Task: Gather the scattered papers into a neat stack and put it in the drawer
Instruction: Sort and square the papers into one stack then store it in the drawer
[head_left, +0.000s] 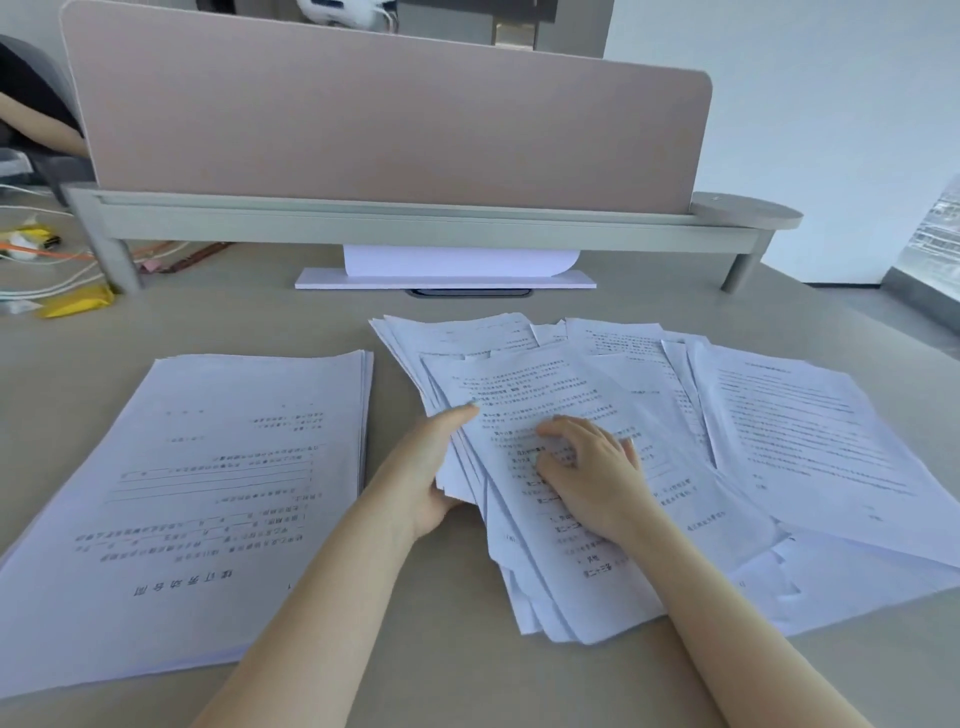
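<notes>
Loose papers (675, 426) lay fanned across the right of the desk (156, 322); 1 squared stack (197, 499) sat left. Left hand (426, 467) gripped the pile's left edge, fingers beneath. Right hand (592, 473) pressed flat on top, fingers slightly spread.

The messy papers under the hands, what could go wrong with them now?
1. The left hand lifts the loose pile only by its left edge, so sheets might slide off to the right.
2. The right hand presses flat on top; pulling could crease a sheet.
3. The neat stack lies close by on the left, with print upside down, so merged pages may face mixed ways.
</notes>
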